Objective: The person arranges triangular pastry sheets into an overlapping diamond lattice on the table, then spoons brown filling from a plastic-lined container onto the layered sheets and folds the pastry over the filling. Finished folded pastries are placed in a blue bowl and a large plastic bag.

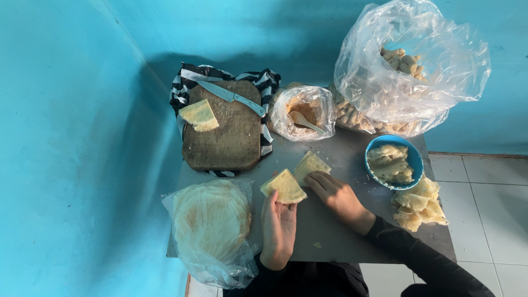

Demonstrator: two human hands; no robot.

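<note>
Two hands at the near middle of the grey worktop (330, 231). Left hand (278, 223) palm up, fingers (275, 199) loosely spread under a folded pastry wedge (284, 187). Right hand (333, 192) flat, fingers (318, 180) pressing a second pastry sheet (310, 165) just beside it. Far right: blue bowl (413, 159) full of folded pastries, large clear bag (418, 60) of fried pieces. Small bag (305, 113) with filling and a spoon (305, 121). Near left: bagged stack of round wrappers (212, 220).
</note>
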